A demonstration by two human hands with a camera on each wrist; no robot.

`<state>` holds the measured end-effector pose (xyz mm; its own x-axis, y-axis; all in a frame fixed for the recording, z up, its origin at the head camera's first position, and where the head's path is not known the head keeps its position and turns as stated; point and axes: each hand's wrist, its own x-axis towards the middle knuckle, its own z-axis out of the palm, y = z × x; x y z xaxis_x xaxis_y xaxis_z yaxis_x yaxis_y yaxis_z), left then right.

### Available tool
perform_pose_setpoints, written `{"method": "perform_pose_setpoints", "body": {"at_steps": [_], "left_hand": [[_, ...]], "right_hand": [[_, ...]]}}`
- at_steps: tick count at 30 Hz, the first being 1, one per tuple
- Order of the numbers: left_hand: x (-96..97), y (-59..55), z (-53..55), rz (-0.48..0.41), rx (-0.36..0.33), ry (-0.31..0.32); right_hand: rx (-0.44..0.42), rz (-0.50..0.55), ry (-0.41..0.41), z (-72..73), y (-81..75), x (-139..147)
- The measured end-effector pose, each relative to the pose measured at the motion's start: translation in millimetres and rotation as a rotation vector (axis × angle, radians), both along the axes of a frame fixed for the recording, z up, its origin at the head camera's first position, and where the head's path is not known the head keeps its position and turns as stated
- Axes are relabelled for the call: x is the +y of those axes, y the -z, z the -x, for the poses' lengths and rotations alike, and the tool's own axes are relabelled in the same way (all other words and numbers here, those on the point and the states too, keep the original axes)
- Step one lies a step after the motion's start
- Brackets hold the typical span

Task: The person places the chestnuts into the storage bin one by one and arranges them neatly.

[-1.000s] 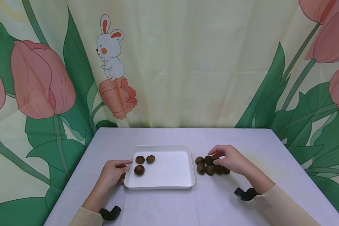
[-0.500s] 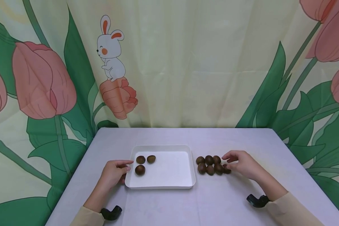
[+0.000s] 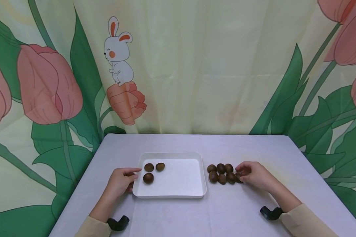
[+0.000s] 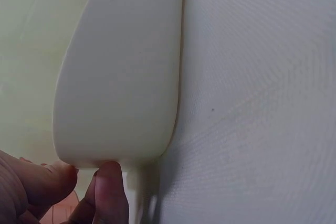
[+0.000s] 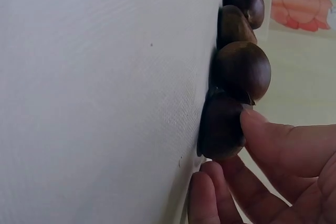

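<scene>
Near the left end of a white rectangular tray point(image 3: 178, 184), my left hand point(image 3: 118, 181) grips the rim. Thumb and fingertips meet the tray's end wall point(image 4: 115, 103) in the left wrist view. Inside the tray, toward its left, lie three brown chestnuts point(image 3: 148, 178). Two short rows of chestnuts point(image 3: 213, 177) sit on the cloth to the right of it. My right hand point(image 3: 255, 174) is at the right end of the front row. Its thumb and fingers pinch the end chestnut point(image 5: 223, 127), which still sits in line with its neighbours.
A white cloth covers the table point(image 3: 172, 214). Behind it hangs a curtain point(image 3: 195, 82) printed with tulips and a rabbit on a carrot. Black wrist cameras point(image 3: 118, 223) protrude below both hands.
My right hand has moved right and toward me, from the back row to the front row's end chestnut, and its fingers have closed round it. My left hand stays at the tray.
</scene>
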<state>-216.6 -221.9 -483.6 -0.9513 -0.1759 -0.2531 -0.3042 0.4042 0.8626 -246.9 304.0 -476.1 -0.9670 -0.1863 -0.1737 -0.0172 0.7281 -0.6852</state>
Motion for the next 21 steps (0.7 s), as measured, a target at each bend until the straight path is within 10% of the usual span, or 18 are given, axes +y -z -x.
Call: {"method": "perform_pose_setpoints", "body": {"at_steps": [21], "left_hand": [[0.8, 0.9, 0.9, -0.001, 0.003, -0.005]], "right_hand": [[-0.005, 0.002, 0.016, -6.3, -0.2, -1.5]]}}
